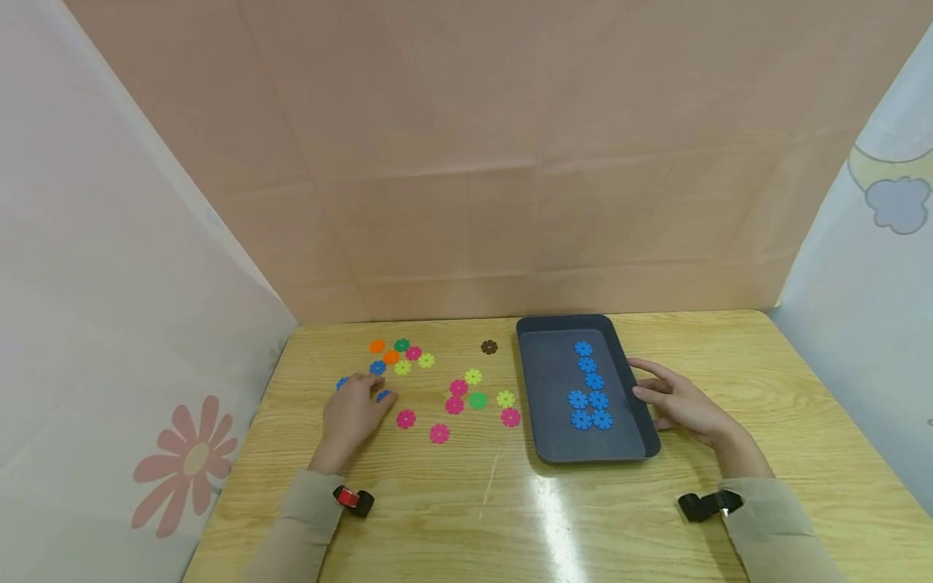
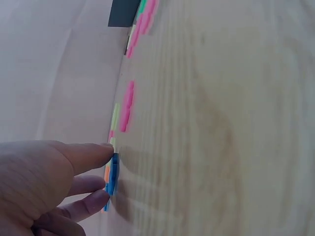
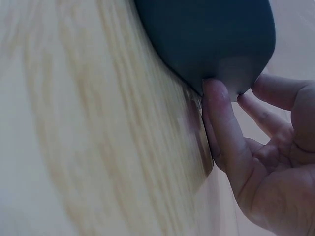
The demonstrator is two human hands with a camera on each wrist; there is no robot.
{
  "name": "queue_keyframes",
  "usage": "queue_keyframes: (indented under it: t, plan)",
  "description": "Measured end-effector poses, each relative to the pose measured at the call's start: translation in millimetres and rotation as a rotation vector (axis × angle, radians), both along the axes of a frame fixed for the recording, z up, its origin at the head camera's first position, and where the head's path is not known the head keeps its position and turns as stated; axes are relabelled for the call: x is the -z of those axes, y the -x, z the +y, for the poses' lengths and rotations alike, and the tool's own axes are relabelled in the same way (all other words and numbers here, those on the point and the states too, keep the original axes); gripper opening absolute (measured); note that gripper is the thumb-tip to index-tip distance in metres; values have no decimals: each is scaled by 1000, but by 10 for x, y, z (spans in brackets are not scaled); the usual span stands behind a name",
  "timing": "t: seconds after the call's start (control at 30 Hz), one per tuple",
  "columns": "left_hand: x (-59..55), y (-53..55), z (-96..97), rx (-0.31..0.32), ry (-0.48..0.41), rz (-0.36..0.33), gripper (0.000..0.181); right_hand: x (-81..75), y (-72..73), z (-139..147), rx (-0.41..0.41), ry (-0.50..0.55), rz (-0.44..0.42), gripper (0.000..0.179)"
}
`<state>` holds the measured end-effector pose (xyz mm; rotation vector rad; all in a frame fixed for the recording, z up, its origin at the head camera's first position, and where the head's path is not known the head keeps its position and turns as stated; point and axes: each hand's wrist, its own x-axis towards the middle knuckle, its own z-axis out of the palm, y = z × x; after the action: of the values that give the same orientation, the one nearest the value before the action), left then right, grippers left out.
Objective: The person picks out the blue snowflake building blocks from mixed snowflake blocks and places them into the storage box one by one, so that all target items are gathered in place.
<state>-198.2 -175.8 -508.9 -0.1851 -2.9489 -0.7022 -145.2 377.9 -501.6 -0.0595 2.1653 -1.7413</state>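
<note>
Over the left part of the wooden table, my left hand (image 1: 352,411) is lowered around a blue snowflake disc (image 1: 383,395). In the left wrist view, the thumb and fingertips sit at opposite ends of the blue disc (image 2: 114,172); firm contact is unclear. My right hand (image 1: 681,405) rests against the right side of a dark grey tray (image 1: 543,389), its fingers fairly straight. Fingertips touch the tray's outer wall (image 3: 221,39) in the right wrist view. Several blue discs (image 1: 594,380) lie flat inside the tray.
Pink discs (image 1: 440,434), yellow-green discs (image 1: 474,376), orange discs (image 1: 391,357), green discs (image 1: 478,401) and a brown disc (image 1: 489,347) lie scattered left of the tray. Another blue disc (image 1: 377,368) is just beyond my left hand. A cloth backdrop (image 1: 437,202) stands behind the table (image 1: 452,502).
</note>
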Motion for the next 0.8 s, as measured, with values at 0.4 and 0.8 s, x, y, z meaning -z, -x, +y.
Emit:
queue_keyframes:
  t: [0.4,0.8]
  plan:
    - [-22,20,-33,13,28,-51,34,-12,12,-1,-2,-17,2,72]
    - [-94,-8,-90,63,40,-107,32,-33,4,-12,3,-3,-8,73]
